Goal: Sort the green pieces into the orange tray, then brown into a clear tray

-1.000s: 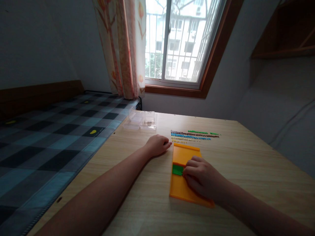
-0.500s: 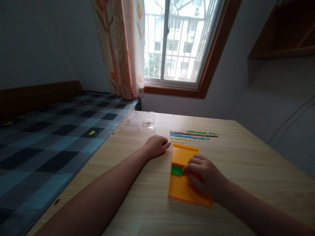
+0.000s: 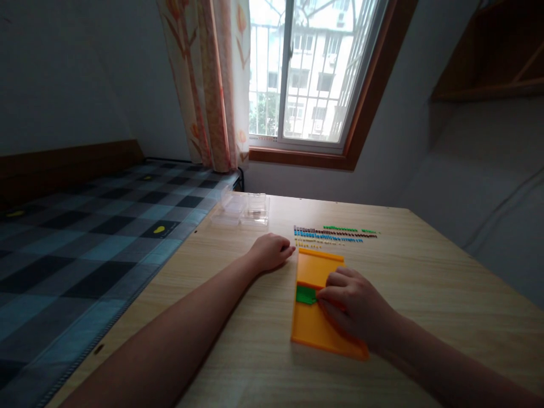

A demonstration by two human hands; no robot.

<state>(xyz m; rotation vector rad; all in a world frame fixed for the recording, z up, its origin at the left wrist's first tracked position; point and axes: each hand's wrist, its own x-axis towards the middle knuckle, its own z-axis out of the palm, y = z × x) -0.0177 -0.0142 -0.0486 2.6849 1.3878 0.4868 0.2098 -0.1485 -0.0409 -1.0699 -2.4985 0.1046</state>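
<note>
An orange tray (image 3: pixel 318 267) with a raised divider across it lies on the wooden table. Below its divider, on the left side, sits a patch of green small pieces (image 3: pixel 305 294) packed side by side. My right hand (image 3: pixel 352 303) reaches over the tray from the right, thumb and fingers pinched at the right edge of the green patch. A small green piece seems to be at the fingertips, mostly hidden. My left hand (image 3: pixel 270 252) rests on the table near the tray's far left corner, its fingers curled; their inside is hidden.
Beyond the tray, rows of tiny green, brown, blue and yellow pieces (image 3: pixel 327 233) lie on the table (image 3: pixel 425 294). Clear plastic boxes (image 3: pixel 244 208) stand at the far left edge. A bed with a checked cover (image 3: pixel 127 226) adjoins the left side; a window (image 3: pixel 314 73) is behind.
My right hand has shifted very slightly over the green pieces, still pinched. My left hand and the tray look the same.
</note>
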